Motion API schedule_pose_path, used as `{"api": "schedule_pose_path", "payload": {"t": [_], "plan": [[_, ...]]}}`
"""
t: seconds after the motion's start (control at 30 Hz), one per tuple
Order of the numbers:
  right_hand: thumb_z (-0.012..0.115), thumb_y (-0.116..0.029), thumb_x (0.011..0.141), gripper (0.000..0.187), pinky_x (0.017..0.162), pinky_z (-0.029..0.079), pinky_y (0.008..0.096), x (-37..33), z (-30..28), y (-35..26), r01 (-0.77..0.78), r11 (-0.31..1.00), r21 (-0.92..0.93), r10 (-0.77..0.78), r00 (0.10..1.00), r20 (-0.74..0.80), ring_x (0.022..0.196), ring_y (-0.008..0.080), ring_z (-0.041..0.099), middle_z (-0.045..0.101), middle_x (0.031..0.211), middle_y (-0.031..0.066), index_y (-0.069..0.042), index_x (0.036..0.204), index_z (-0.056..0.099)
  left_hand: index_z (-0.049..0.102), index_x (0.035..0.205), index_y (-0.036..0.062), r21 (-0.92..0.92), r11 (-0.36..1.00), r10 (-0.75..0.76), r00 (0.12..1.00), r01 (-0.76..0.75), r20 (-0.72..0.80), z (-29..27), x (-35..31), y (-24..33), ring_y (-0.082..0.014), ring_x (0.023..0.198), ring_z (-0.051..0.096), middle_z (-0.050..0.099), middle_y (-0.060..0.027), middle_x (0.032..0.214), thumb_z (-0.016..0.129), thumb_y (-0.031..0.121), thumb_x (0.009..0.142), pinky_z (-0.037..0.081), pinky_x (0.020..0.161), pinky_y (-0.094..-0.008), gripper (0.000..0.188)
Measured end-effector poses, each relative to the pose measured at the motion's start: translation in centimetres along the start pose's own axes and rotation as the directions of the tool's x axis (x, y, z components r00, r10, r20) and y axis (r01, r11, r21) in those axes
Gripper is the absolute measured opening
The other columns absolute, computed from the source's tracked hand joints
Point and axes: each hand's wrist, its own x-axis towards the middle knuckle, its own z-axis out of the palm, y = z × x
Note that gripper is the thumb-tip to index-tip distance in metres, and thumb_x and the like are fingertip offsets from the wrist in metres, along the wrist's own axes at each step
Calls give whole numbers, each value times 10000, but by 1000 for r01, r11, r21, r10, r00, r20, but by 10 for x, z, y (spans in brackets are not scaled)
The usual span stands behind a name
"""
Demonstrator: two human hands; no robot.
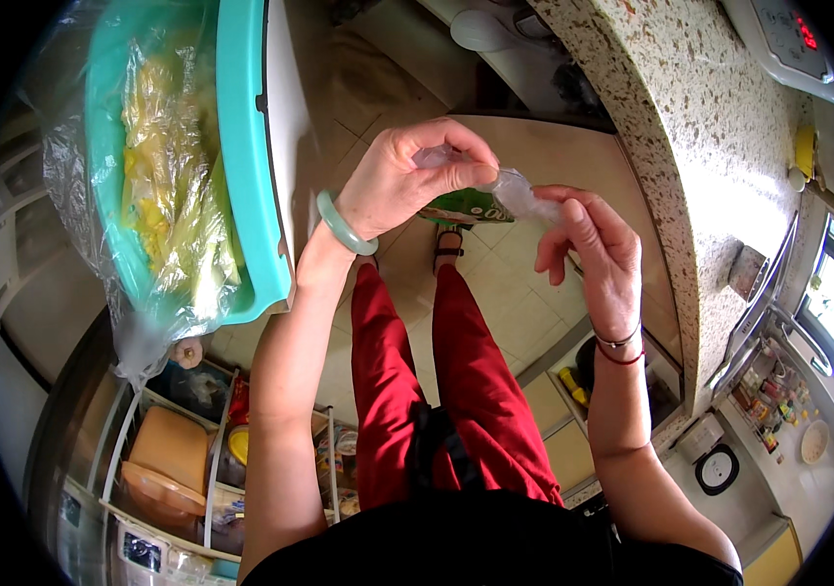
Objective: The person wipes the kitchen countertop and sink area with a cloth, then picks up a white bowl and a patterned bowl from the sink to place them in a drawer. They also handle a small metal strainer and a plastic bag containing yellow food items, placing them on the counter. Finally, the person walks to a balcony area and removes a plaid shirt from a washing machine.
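Note:
In front of me, between my two hands, a clear plastic bag is stretched, its film gathered and twisted toward the right. My left hand, with a pale green bangle on the wrist, pinches the film between thumb and fingertips. The thumb and fingers of my right hand close on the twisted end, while its lower fingers curl loosely. Just below my left fingers shows part of a green printed package; whether it lies inside the bag I cannot tell.
At left, a teal tub holds yellow-green leafy vegetables in clear plastic. A speckled stone counter curves along the right, with a white appliance on it. Lower left stands a shelf rack with an orange bin.

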Motion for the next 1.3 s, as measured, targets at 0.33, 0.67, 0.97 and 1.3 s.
{"api": "schedule_pose_path", "payload": {"t": [0.33, 0.67, 0.97, 1.3], "plan": [[582, -127, 965, 131, 541, 438, 209, 5, 5, 13, 75, 989, -125, -92, 987, -135, 572, 59, 518, 622, 704, 26, -13, 1013, 626, 674, 943, 52, 18, 998, 60, 997, -61, 38, 2, 0, 0, -120, 981, 615, 651, -59, 1065, 691, 79, 869, 511, 864, -263, 80], [648, -42, 854, 226, 548, 455, 266, 4, 7, -5, 98, 806, -584, -79, 995, 57, 560, 90, 537, 607, 696, 60, -55, 1079, 634, 699, 934, 54, 24, 997, 73, 996, -74, 42, 4, 0, 3, -113, 948, 622, 650, -55, 1059, 707, 101, 858, 529, 831, -260, 90], [610, -44, 926, 275, 550, 435, 214, 7, 17, 18, 162, 976, -148, -201, 932, -300, 577, 58, 509, 577, 691, 10, -41, 1199, 582, 686, 933, 13, 71, 996, -43, 998, 46, -45, 1, -1, 9, -77, 853, 631, 687, -16, 880, 715, 85, 862, 513, 788, -226, 106], [804, -167, 772, 376, 576, 384, 219, 14, 15, 20, 246, 742, -623, -367, 927, -72, 646, 83, 439, 475, 757, -5, -59, 1110, 680, 684, 929, 3, -5, 1000, -9, 998, 8, -66, -4, -4, 10, -84, 864, 639, 697, -31, 882, 710, 102, 871, 521, 792, -226, 118]]}}
